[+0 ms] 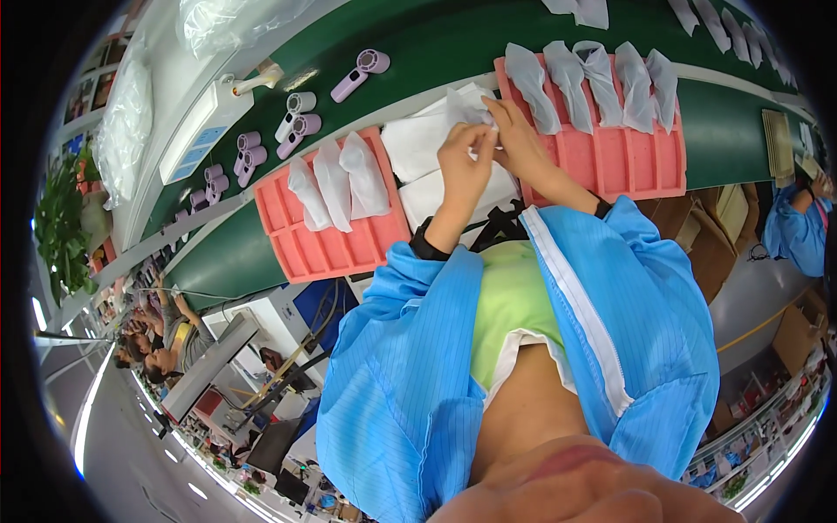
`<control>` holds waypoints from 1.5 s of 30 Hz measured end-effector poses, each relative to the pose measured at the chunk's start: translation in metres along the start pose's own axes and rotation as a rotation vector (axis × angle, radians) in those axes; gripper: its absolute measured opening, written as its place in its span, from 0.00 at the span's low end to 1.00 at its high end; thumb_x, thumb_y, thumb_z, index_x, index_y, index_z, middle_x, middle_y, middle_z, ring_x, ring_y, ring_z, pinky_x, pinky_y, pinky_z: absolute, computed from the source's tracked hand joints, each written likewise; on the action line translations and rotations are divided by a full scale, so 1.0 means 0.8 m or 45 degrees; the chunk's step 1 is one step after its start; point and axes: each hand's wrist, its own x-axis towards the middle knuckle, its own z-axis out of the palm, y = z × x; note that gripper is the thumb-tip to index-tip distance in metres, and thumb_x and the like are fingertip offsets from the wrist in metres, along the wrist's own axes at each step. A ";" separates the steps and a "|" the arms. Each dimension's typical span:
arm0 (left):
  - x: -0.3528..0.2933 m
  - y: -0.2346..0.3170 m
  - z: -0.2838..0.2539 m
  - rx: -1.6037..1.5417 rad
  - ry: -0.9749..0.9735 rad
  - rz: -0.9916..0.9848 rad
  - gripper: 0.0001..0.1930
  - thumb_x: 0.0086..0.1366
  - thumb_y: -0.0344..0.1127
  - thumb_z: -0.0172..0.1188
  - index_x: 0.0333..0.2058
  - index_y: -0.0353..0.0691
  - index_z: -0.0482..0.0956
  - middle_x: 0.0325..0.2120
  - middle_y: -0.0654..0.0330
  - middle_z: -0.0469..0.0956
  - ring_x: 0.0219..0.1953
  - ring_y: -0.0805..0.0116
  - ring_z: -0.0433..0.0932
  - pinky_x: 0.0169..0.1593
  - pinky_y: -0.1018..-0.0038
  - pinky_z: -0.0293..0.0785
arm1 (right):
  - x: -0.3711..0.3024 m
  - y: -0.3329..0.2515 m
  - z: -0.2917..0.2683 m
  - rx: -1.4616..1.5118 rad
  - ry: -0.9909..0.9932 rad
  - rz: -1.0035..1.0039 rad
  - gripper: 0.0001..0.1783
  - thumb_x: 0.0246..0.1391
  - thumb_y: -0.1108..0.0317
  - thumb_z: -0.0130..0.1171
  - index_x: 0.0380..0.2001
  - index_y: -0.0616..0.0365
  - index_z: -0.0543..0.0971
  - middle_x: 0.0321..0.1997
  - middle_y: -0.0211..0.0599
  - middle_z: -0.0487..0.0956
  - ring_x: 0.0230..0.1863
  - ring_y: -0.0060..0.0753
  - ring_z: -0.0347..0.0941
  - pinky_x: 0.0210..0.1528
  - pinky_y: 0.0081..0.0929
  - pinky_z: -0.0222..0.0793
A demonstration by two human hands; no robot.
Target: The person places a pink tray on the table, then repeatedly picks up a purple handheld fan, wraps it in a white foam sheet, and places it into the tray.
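My left hand (466,164) is closed in a pinch at the edge of a thin, translucent white bag (460,108). Beside it, my right hand (521,144) has its fingers bent together on the same bag, close to my left fingertips. What lies inside the bag, if anything, I cannot make out. Under both hands is a stack of white bags or sheets (416,144). A pink compartment tray (384,248) at the left carries several wrapped items (363,177). Another pink tray (602,161) at the right holds several more wrapped items (568,84) along its far side.
Several lilac handheld fans (350,83) lie on the green conveyor belt (418,48) beyond the trays. A white control box (205,131) stands at the left. Cardboard boxes (697,240) sit below the bench at the right. Other people (798,227) work nearby.
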 end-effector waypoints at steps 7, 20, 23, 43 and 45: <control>-0.019 0.011 0.011 0.398 0.034 0.376 0.19 0.52 0.24 0.64 0.44 0.38 0.76 0.34 0.55 0.74 0.35 0.62 0.75 0.37 0.72 0.72 | 0.005 0.020 -0.009 0.095 0.075 0.224 0.38 0.36 0.75 0.65 0.55 0.62 0.64 0.50 0.50 0.67 0.52 0.53 0.65 0.50 0.36 0.66; 0.035 0.040 -0.046 -0.303 -0.286 0.175 0.24 0.44 0.28 0.70 0.43 0.44 0.76 0.47 0.59 0.67 0.46 0.63 0.71 0.43 0.71 0.71 | -0.004 -0.015 -0.051 0.482 -0.117 0.081 0.31 0.42 0.69 0.63 0.52 0.62 0.65 0.44 0.49 0.72 0.41 0.50 0.73 0.42 0.37 0.70; 0.026 0.049 -0.038 -0.317 -0.085 0.150 0.22 0.44 0.29 0.71 0.41 0.44 0.76 0.47 0.59 0.66 0.48 0.63 0.70 0.45 0.71 0.69 | -0.002 -0.005 -0.042 0.366 -0.100 0.154 0.26 0.43 0.70 0.62 0.47 0.63 0.67 0.38 0.52 0.74 0.37 0.54 0.73 0.37 0.38 0.69; 0.048 -0.110 -0.039 0.305 0.338 -0.056 0.11 0.51 0.34 0.69 0.30 0.40 0.76 0.29 0.60 0.75 0.23 0.71 0.73 0.29 0.78 0.68 | 0.163 0.154 0.009 -0.256 -0.094 0.456 0.26 0.51 0.54 0.59 0.42 0.66 0.70 0.32 0.54 0.79 0.37 0.57 0.76 0.39 0.39 0.72; 0.037 -0.116 -0.017 0.401 0.239 -0.051 0.13 0.49 0.35 0.70 0.30 0.41 0.75 0.30 0.59 0.75 0.24 0.68 0.74 0.28 0.76 0.69 | 0.218 0.196 0.002 -0.477 -0.099 0.563 0.29 0.47 0.57 0.61 0.49 0.66 0.69 0.41 0.56 0.78 0.43 0.55 0.75 0.42 0.41 0.72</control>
